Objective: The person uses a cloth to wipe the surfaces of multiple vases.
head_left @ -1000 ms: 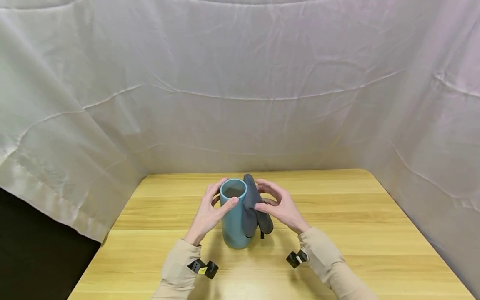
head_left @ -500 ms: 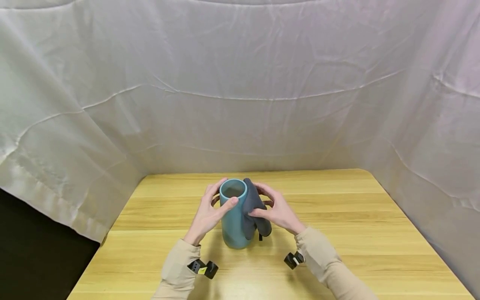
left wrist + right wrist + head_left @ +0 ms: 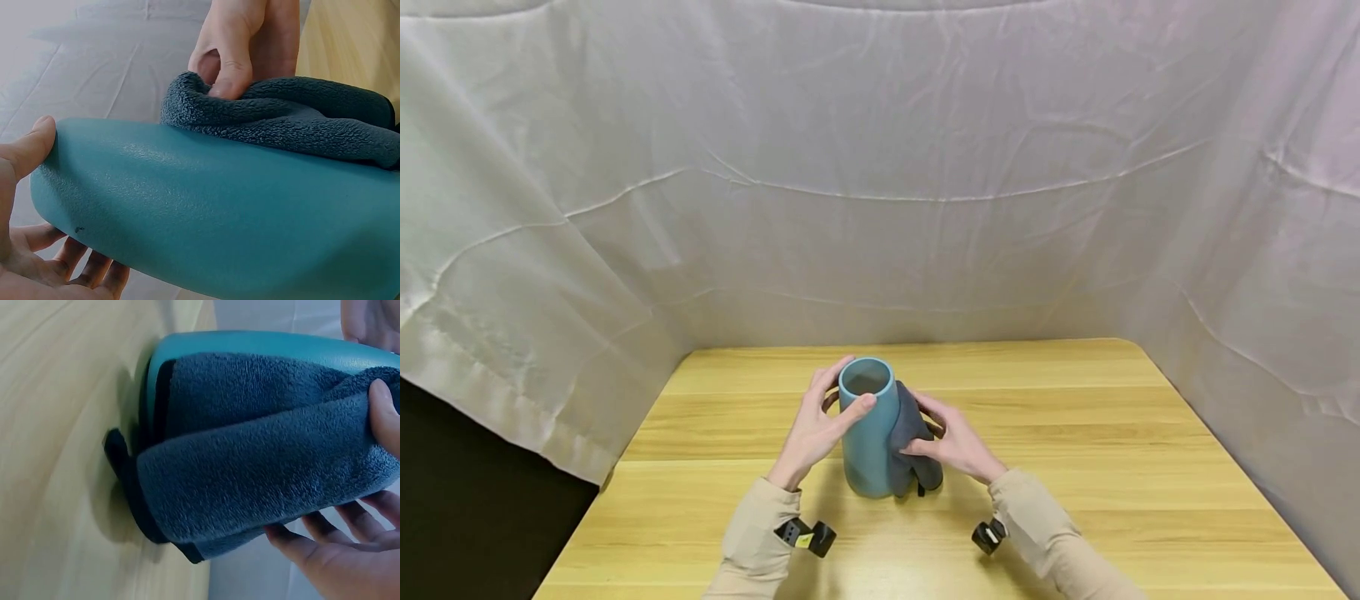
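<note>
Wiping in hand: left hand (image 3: 815, 429) grips the teal vase (image 3: 867, 442) steady at frame centre; right hand (image 3: 951, 442) pinches the grey cloth (image 3: 912, 437) against its side. Next needs steady pressure round the wall.

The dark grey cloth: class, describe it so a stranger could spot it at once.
On the light wooden table stands a tall teal cylindrical vase. Pressed against its right side by the person's right hand is the dark grey fleecy cloth: soft, folded and dark-edged, unlike the smooth hard vase.

The dark cloth (image 3: 910, 442) covers part of the teal cylinder (image 3: 867, 433) wall. The right hand (image 3: 955, 442) fingers behind the cloth are hidden. Both forearms run off the bottom edge.
</note>
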`<state>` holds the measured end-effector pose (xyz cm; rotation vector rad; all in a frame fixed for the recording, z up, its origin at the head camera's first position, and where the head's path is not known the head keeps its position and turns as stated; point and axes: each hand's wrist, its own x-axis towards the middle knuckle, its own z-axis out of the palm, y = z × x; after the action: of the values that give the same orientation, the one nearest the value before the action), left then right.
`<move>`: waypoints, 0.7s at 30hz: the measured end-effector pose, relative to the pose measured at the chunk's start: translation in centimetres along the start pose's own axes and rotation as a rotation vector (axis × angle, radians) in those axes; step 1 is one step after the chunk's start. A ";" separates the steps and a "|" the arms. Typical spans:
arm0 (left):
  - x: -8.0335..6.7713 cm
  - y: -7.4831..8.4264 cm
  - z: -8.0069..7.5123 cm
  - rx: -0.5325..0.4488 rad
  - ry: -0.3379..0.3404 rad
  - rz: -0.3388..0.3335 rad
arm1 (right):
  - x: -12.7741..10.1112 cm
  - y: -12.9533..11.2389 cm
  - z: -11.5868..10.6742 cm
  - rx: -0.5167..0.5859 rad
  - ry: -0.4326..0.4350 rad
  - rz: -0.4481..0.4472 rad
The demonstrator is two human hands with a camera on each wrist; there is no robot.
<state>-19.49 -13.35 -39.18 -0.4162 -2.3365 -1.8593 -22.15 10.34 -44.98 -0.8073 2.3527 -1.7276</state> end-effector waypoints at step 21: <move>0.0 0.0 -0.1 0.001 -0.014 -0.001 | 2.0 -5.0 -0.9 0.119 0.052 -0.172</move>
<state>-19.51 -13.46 -39.13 -0.4299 -2.3471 -1.8617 -22.46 9.05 -39.69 -0.9811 2.2455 -1.9566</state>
